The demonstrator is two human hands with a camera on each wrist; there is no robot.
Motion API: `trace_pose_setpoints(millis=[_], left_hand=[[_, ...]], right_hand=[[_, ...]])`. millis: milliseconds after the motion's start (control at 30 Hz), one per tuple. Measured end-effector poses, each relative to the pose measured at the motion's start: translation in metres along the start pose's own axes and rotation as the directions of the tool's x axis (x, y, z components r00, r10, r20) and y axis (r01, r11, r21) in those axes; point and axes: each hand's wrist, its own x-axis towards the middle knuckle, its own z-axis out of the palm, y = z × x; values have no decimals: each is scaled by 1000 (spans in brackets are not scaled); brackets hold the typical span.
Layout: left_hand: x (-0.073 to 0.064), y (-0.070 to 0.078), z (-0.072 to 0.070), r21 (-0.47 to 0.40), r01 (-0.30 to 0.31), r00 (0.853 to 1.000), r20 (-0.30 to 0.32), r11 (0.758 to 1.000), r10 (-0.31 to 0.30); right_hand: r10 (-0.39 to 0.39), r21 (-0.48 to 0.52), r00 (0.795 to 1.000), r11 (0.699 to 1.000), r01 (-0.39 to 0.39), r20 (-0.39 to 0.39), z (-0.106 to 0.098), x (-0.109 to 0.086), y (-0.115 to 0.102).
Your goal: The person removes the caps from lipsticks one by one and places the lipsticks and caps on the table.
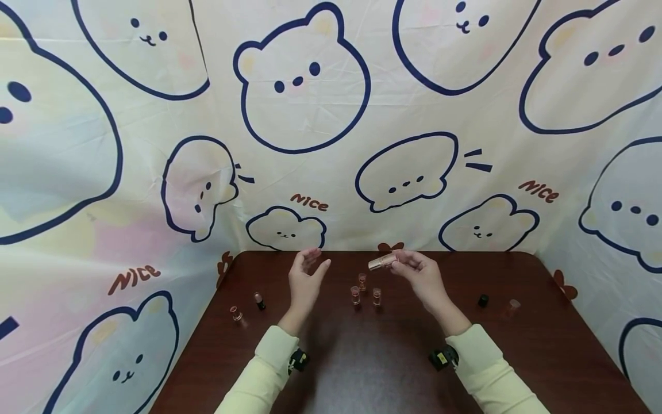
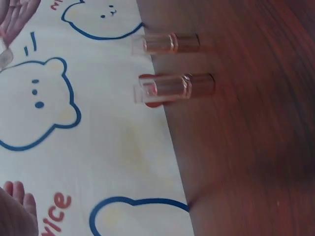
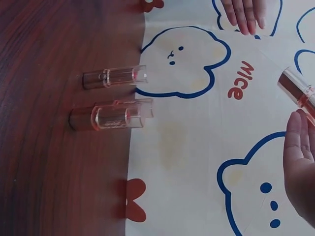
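The right hand (image 1: pixel 423 277) holds one lipstick (image 1: pixel 381 263) between its thumb and fingers, raised above the table (image 1: pixel 380 368) and tilted, with one end toward the other hand. Whether a cap is fitted on this lipstick, I cannot tell with certainty. The left hand (image 1: pixel 304 282) is across from this grip; its thumb and fingers are spread apart and it holds nothing.

Below the grip and a little to its left, three lipsticks stand upright in a close group: a back one (image 1: pixel 362 282), a front left one (image 1: pixel 355 295) and a front right one (image 1: pixel 377 297). Both wrist views show clear covers on the ones they see.

Far to the left of the grip, beyond the left hand, stand a black lipstick (image 1: pixel 260 301), its coloured tip bare, and a pinkish lipstick (image 1: pixel 236 313), which seems also uncovered. To the right of the grip are a black cap (image 1: pixel 483 301) and a clear cap (image 1: pixel 514 306).

I judge the work to be partly done: three lipsticks are covered and grouped, the held one is not yet set down, and two lipsticks and two caps remain apart.
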Motion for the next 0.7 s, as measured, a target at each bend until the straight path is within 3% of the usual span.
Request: trace_pose_setpoints(millis=[333,700], left_hand=[[-2,15,17,-111,-76,991,101,991,87],[-1,24,32,-269,-28,976,201,963,84]], right_hand=[[-8,172,1000,985,12,-21,4,5,-7],[28,356,999,934,-15,-32,10,7,-15]])
